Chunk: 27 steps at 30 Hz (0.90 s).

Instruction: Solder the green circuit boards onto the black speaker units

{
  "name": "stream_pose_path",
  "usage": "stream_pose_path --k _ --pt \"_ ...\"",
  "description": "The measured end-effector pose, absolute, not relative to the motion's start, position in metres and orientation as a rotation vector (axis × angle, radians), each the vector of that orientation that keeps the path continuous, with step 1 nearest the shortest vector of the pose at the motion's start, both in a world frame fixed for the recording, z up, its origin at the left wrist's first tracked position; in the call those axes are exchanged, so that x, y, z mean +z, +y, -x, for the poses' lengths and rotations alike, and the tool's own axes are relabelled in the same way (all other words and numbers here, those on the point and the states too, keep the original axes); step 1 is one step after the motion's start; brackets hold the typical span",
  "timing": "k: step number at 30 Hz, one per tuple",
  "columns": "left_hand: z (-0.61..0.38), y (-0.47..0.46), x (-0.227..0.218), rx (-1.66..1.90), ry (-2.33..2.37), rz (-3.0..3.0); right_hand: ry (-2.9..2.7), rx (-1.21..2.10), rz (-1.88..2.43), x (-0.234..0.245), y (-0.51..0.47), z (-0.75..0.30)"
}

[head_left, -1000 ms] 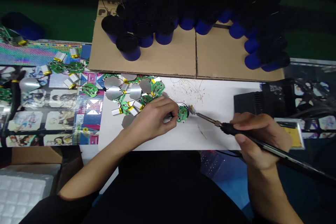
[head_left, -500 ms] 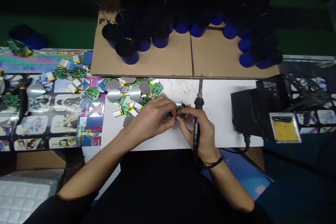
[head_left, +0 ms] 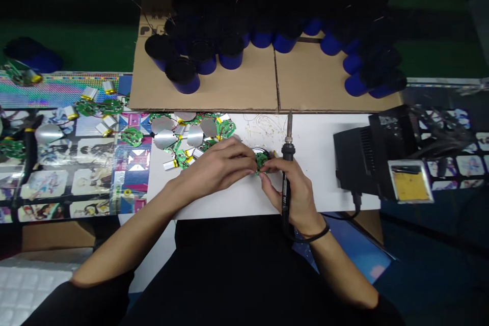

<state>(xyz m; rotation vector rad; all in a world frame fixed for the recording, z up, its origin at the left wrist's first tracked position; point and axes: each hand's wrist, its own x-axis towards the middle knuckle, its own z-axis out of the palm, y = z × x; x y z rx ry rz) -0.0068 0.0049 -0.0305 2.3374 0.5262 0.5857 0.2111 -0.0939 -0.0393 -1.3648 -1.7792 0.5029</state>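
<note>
My left hand [head_left: 216,165] reaches in from the left, its fingertips pressed on a small green circuit board [head_left: 261,160] fixed to a round metal disc [head_left: 260,151]. The disc looks like a small speaker, and my fingers hide part of it. My right hand [head_left: 294,188] grips a black soldering iron [head_left: 287,173] upright in its palm, tip pointing away from me. Two of its fingers also touch the green board from the right. A heap of silver discs, green boards and small pouch batteries [head_left: 194,140] lies just left of my left hand.
The work sits on a white sheet [head_left: 317,198]. Behind it, a cardboard sheet [head_left: 237,86] carries many blue cylinders with black tops. A black soldering station [head_left: 355,158] and a yellow sponge tray [head_left: 410,181] stand to the right. More boards and batteries lie on a printed mat [head_left: 57,178] at left.
The soldering iron has swung from pointing at the board to standing upright in my right hand, whose fingers have come onto the board. The last half second shows little movement.
</note>
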Motion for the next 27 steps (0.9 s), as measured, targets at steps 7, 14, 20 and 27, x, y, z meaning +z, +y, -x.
stream_pose_path --k 7,14,20,27 --pt "0.005 0.012 -0.02 0.483 0.46 -2.582 -1.233 0.656 1.362 -0.019 -0.12 -0.225" --pt "0.002 0.017 -0.015 0.401 0.434 -2.613 -1.333 0.485 1.428 -0.006 -0.158 -0.238" --pt "0.002 0.018 -0.013 0.35 0.434 -2.625 -1.703 0.199 1.448 -0.009 -0.165 -0.233" --pt "0.002 0.018 -0.012 0.358 0.434 -2.64 -1.778 0.253 1.414 -0.011 -0.156 -0.231"
